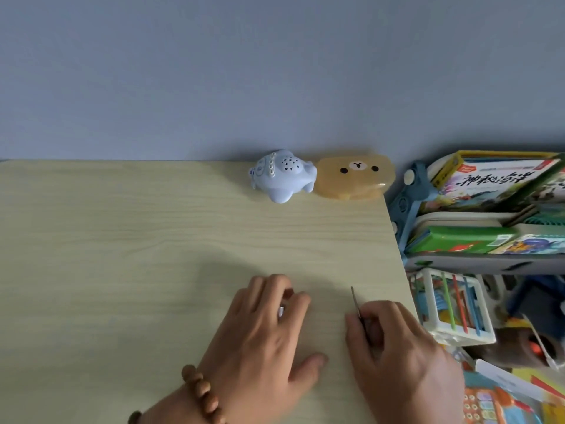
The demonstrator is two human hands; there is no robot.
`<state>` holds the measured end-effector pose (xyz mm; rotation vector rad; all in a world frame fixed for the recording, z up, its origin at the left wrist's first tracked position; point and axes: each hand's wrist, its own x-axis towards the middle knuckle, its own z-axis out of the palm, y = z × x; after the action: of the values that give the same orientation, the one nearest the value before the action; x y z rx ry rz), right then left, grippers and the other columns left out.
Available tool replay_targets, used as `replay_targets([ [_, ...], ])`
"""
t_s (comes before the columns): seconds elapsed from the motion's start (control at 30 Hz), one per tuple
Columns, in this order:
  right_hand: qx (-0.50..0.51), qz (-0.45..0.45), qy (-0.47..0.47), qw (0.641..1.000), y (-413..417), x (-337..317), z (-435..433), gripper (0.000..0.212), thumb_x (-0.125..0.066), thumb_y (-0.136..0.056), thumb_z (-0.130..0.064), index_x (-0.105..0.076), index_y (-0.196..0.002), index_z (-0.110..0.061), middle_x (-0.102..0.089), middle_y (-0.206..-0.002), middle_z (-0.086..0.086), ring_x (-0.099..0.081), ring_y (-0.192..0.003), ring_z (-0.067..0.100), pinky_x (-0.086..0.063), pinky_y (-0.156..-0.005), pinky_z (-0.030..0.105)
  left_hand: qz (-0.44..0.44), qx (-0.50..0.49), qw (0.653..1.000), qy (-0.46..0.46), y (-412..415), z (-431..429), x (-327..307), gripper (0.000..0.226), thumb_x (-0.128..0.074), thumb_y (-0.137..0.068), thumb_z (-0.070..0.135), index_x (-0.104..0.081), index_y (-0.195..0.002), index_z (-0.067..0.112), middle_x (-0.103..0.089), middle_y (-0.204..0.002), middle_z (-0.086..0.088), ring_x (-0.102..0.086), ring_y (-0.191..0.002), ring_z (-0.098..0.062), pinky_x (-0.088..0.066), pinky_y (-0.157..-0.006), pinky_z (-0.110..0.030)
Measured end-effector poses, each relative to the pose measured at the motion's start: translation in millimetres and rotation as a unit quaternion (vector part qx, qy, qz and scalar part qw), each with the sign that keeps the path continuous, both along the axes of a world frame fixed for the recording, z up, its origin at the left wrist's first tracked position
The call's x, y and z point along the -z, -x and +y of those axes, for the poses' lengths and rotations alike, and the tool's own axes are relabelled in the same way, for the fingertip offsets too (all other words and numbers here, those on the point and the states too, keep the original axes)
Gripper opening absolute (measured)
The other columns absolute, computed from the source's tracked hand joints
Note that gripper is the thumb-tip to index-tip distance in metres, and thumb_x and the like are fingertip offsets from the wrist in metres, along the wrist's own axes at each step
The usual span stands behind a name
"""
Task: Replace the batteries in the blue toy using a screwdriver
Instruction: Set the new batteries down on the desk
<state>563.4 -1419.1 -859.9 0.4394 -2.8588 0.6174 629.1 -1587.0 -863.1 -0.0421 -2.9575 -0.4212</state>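
At the near edge of the worktop (122, 240), your right hand (397, 356) is gripping a slim screwdriver (355, 301). Its fingers are curling round the handle and the thin shaft is pointing away from you, low over the wood. Just beside it, your left hand (266, 332) is resting palm-down with bent fingers. Something small is glinting between them, and I cannot tell whether that hand is holding anything.

Farther back and well apart from both hands, the blue toy (282, 175) is sitting top-side up at the rear edge by the wall. It is right beside an amber bear-faced case (354, 179). Off to the right, a rack of picture books (489, 185) is standing beyond the worktop's edge.

You are probably about to fetch the toy. Reach with the left hand so that the tool is staying aimed away from you. Bring the toy close and turn it over, since no battery door is showing from here. Then seat the tip squarely in the screw and press down while turning. Keep the loosened screw well away from the right-hand edge.
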Motion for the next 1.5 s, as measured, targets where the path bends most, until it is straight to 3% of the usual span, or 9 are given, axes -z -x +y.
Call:
replay_targets([
  [0.13,-0.002,0.016,-0.003,1.0,-5.4,6.6,5.4,0.02,-0.078,-0.073,-0.038,-0.06,-0.071,-0.03,-0.063,-0.066,-0.009,-0.058,-0.05,0.017,-0.044,-0.04,0.024,0.012,0.064,0.998,0.006,-3.3,-14.4,4.2,0.06,-0.06,-0.075,0.069,-0.059,-0.114,0.022,-0.05,-0.113,0.002,-0.051,-0.099,-0.019,-0.051,-0.085,-0.038],
  [0.33,0.007,0.032,-0.003,0.999,-10.8,13.1,7.7,0.019,-0.064,-0.083,-0.046,-0.058,-0.078,-0.028,-0.064,-0.072,-0.009,-0.06,-0.059,0.02,-0.047,-0.047,0.028,0.059,0.129,0.99,0.009,-1.4,-22.7,12.0,0.052,-0.062,-0.081,0.064,-0.061,-0.106,0.019,-0.049,-0.104,0.001,-0.049,-0.094,-0.018,-0.048,-0.085,-0.032],
  [0.5,0.005,0.026,-0.01,1.0,-20.6,7.3,8.8,0.021,-0.064,-0.085,-0.045,-0.056,-0.077,-0.027,-0.063,-0.071,-0.009,-0.058,-0.058,0.018,-0.04,-0.046,0.026,0.059,0.112,0.992,0.002,-15.5,-19.3,6.2,0.051,-0.058,-0.081,0.067,-0.057,-0.103,0.021,-0.048,-0.103,0.005,-0.049,-0.094,-0.013,-0.053,-0.08,-0.031],
  [0.7,-0.013,0.028,-0.024,0.999,-20.8,4.2,9.3,0.019,-0.057,-0.088,-0.045,-0.052,-0.079,-0.03,-0.06,-0.07,-0.008,-0.053,-0.057,0.015,-0.044,-0.045,0.028,0.05,0.106,0.993,-0.006,-14.2,-18.6,2.5,0.055,-0.058,-0.076,0.074,-0.053,-0.094,0.023,-0.044,-0.097,0.009,-0.042,-0.087,-0.009,-0.046,-0.075,-0.023],
  [0.83,-0.022,-0.002,-0.027,0.999,-21.2,1.1,10.4,0.021,-0.05,-0.091,-0.05,-0.053,-0.084,-0.03,-0.061,-0.079,-0.008,-0.059,-0.069,0.014,-0.049,-0.052,0.031,0.026,0.112,0.993,-0.019,-16.8,-21.3,1.0,0.054,-0.061,-0.076,0.071,-0.053,-0.099,0.023,-0.042,-0.102,0.01,-0.041,-0.091,-0.008,-0.046,-0.079,-0.022],
  [1.0,-0.039,0.003,-0.026,0.999,-21.7,2.2,13.4,0.019,-0.053,-0.089,-0.051,-0.054,-0.085,-0.032,-0.06,-0.077,-0.009,-0.055,-0.067,0.012,-0.048,-0.05,0.028,0.016,0.116,0.993,-0.014,-27.3,-31.3,1.2,0.055,-0.059,-0.078,0.073,-0.057,-0.111,0.03,-0.04,-0.112,0.013,-0.043,-0.101,-0.005,-0.045,-0.089,-0.021],
  [1.13,-0.045,0.007,-0.02,0.999,-20.0,3.2,15.1,0.018,-0.054,-0.089,-0.051,-0.054,-0.085,-0.033,-0.06,-0.075,-0.01,-0.055,-0.065,0.01,-0.048,-0.049,0.027,0.015,0.12,0.991,-0.061,-33.0,-36.3,2.3,0.043,-0.063,-0.08,0.068,-0.061,-0.107,0.035,-0.042,-0.114,0.015,-0.043,-0.103,-0.003,-0.05,-0.088,-0.028],
  [1.37,-0.041,0.024,-0.018,0.999,-20.2,6.4,16.5,0.017,-0.057,-0.088,-0.049,-0.056,-0.084,-0.033,-0.062,-0.074,-0.008,-0.056,-0.064,0.012,-0.042,-0.045,0.026,0.0,0.11,0.984,-0.14,-37.7,-42.6,3.8,0.035,-0.072,-0.077,0.059,-0.066,-0.106,0.04,-0.043,-0.115,0.022,-0.049,-0.11,-0.002,-0.045,-0.095,-0.021],
  [1.5,-0.045,0.022,-0.01,0.999,-20.9,6.7,17.8,0.015,-0.059,-0.087,-0.046,-0.058,-0.085,-0.031,-0.062,-0.074,-0.007,-0.056,-0.065,0.013,-0.047,-0.048,0.029,0.008,0.105,0.984,-0.141,-40.4,-44.2,5.0,0.033,-0.072,-0.079,0.053,-0.067,-0.108,0.039,-0.046,-0.116,0.02,-0.05,-0.113,-0.003,-0.045,-0.096,-0.022],
])
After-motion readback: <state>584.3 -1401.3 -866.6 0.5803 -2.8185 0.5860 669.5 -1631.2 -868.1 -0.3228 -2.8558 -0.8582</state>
